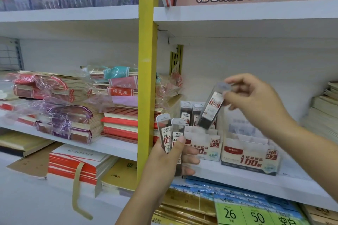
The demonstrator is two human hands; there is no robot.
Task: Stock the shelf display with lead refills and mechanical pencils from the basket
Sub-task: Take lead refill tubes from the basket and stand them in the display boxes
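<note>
Fingers of the right hand pinch the blurred cap end of a clear lead refill case, which tilts below them over the HB 0.5 display box. The left hand clamps two upright refill cases, their lower ends hidden in its palm.

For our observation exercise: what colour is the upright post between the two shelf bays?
The post is yellow; head view.

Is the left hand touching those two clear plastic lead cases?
Touching. The head view shows the left hand gripping both clear plastic lead cases, thumb across their fronts.
</note>
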